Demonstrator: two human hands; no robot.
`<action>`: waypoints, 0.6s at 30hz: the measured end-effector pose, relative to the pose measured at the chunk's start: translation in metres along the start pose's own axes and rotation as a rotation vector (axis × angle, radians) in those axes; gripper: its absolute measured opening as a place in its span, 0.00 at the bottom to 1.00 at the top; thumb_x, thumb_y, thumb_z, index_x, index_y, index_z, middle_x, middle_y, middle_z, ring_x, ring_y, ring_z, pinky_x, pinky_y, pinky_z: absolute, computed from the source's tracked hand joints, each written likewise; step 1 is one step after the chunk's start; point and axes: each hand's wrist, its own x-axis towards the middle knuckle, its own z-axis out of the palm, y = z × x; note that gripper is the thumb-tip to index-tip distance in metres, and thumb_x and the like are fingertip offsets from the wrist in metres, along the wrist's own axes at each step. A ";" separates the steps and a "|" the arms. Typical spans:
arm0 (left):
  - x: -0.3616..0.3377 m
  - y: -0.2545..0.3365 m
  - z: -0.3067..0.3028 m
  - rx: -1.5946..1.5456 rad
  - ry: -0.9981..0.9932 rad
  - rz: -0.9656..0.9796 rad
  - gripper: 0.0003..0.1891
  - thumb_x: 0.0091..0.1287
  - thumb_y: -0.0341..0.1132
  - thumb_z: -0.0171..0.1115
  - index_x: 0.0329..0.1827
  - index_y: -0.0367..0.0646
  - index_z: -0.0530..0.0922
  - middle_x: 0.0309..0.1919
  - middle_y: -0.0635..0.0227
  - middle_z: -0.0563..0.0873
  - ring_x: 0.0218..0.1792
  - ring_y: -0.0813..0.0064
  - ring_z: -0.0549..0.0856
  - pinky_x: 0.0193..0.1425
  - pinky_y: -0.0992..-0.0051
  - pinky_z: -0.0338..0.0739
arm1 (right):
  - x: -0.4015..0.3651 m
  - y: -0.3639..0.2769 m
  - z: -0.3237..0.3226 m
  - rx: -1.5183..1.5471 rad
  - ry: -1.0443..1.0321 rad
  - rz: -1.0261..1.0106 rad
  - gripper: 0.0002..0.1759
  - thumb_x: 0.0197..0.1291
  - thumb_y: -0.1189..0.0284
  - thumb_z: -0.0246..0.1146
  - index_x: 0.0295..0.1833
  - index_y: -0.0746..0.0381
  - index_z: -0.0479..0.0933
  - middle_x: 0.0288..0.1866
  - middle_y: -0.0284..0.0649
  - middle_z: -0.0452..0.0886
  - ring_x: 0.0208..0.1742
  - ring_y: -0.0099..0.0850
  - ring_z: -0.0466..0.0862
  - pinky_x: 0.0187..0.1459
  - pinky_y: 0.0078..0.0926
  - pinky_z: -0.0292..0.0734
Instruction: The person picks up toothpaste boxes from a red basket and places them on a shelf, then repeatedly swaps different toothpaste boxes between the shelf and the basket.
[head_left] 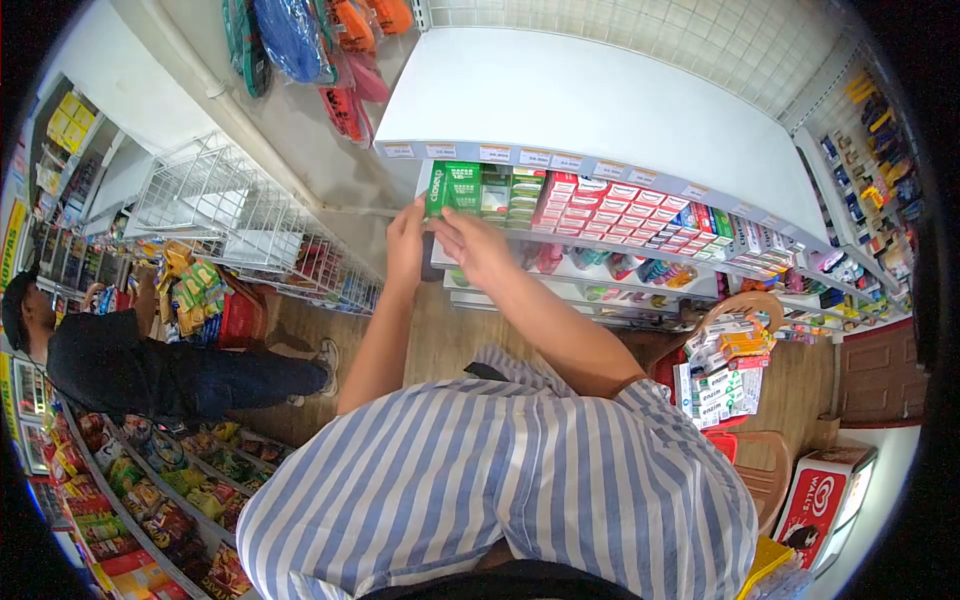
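Observation:
My left hand (405,245) reaches up to the shelf and grips the lower left corner of a green box (452,187) at the end of a row of boxes. Just beside it, my right hand (476,246) has its fingers stretched out under the green boxes, and I see nothing gripped in it. A small dark object (432,262) shows between the two hands; I cannot tell which hand holds it. Red boxes (600,208) fill the row to the right of the green ones. My striped shirt (500,490) fills the lower view.
A white shelf board (590,100) with price tags juts out above the boxes. Wire baskets (220,215) hang at the left. A person in black (120,365) stands by the left racks. A basket of boxed goods (725,365) and a red carton (820,500) sit at the right.

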 end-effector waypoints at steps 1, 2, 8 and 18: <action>0.000 0.000 0.000 0.022 0.003 0.009 0.25 0.73 0.50 0.52 0.62 0.38 0.76 0.53 0.66 0.81 0.56 0.76 0.76 0.62 0.70 0.67 | 0.000 -0.001 0.001 0.000 0.000 0.001 0.13 0.60 0.73 0.67 0.47 0.67 0.77 0.48 0.41 0.82 0.52 0.35 0.82 0.58 0.31 0.76; 0.000 -0.001 0.000 0.044 0.007 0.018 0.25 0.72 0.50 0.53 0.62 0.39 0.76 0.54 0.66 0.80 0.56 0.75 0.76 0.62 0.70 0.66 | 0.001 -0.001 0.002 -0.004 0.010 -0.008 0.13 0.60 0.73 0.67 0.47 0.67 0.77 0.48 0.41 0.82 0.52 0.35 0.82 0.58 0.32 0.77; 0.002 -0.003 -0.001 0.062 -0.004 0.060 0.24 0.72 0.49 0.54 0.62 0.41 0.77 0.55 0.67 0.81 0.57 0.76 0.75 0.62 0.71 0.65 | 0.006 -0.003 0.004 0.001 0.061 0.013 0.13 0.59 0.73 0.68 0.47 0.66 0.77 0.47 0.41 0.82 0.51 0.34 0.83 0.57 0.32 0.77; 0.000 -0.012 0.001 0.155 -0.011 0.170 0.20 0.74 0.39 0.52 0.65 0.39 0.74 0.57 0.66 0.80 0.56 0.79 0.76 0.60 0.74 0.67 | 0.003 -0.001 -0.008 0.009 0.037 -0.032 0.15 0.59 0.73 0.68 0.49 0.67 0.75 0.49 0.42 0.81 0.54 0.36 0.82 0.59 0.33 0.76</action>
